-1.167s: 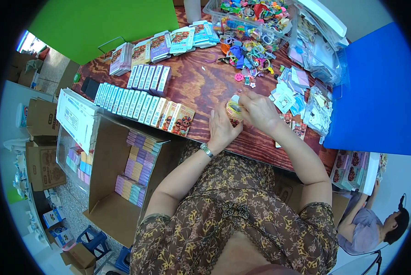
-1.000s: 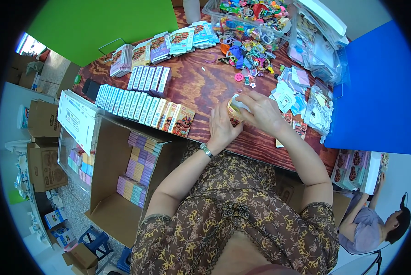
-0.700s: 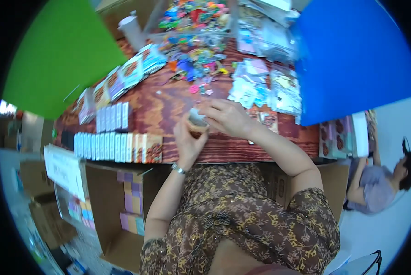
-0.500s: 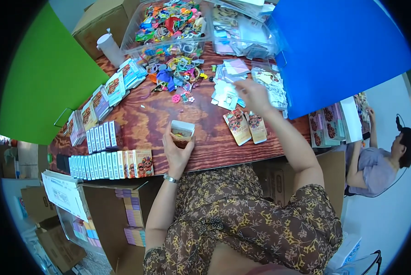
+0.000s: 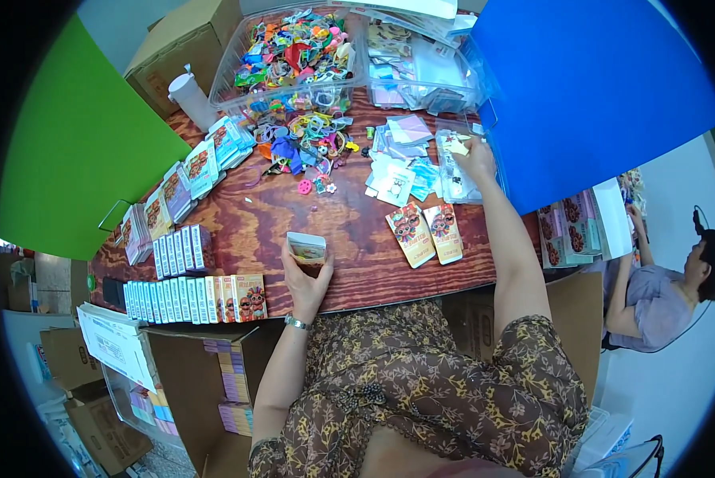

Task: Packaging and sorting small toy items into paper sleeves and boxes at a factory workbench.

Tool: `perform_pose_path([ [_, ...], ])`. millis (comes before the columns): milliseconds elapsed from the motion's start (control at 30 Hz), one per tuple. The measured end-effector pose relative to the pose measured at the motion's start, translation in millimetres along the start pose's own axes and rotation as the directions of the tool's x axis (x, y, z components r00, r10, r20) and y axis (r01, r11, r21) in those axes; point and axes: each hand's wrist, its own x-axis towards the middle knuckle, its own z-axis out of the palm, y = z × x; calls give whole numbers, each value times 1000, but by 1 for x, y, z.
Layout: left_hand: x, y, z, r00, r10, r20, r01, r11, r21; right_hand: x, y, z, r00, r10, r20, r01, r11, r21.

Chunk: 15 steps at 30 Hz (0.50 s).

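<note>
My left hand (image 5: 306, 280) holds a small open box (image 5: 307, 248) upright near the front of the wooden table (image 5: 254, 231). My right hand (image 5: 475, 157) reaches far to the right and pinches a small pale yellow piece (image 5: 457, 146) over a stack of clear packets (image 5: 455, 171). Two flat printed boxes (image 5: 426, 233) lie on the table between my hands.
Rows of standing boxes (image 5: 198, 296) line the table's left front. Colourful plastic toys (image 5: 301, 143) spill from a clear bin (image 5: 293, 56) at the back. A green panel (image 5: 78, 143) stands left, a blue panel (image 5: 596, 88) right. An open carton (image 5: 206, 390) sits below. A seated person (image 5: 660, 295) is at right.
My hands were together over the box; now my right hand has reached out to the packets at right. My left hand kept the box. The view swung toward the right.
</note>
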Motion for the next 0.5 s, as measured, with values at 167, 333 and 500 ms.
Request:
perform_pose_path([
  [167,0,1,-1,1000,-9,-4,9,1000,-13,9,13,-10,985,59,164,-88,981,172],
  [333,0,1,-1,1000,1,2,-1,1000,-6,11,24,-23,995,-57,87,33,966,257],
  [500,0,0,-1,1000,17,-7,-17,1000,14,4,33,-29,823,-150,547,-66,933,354],
])
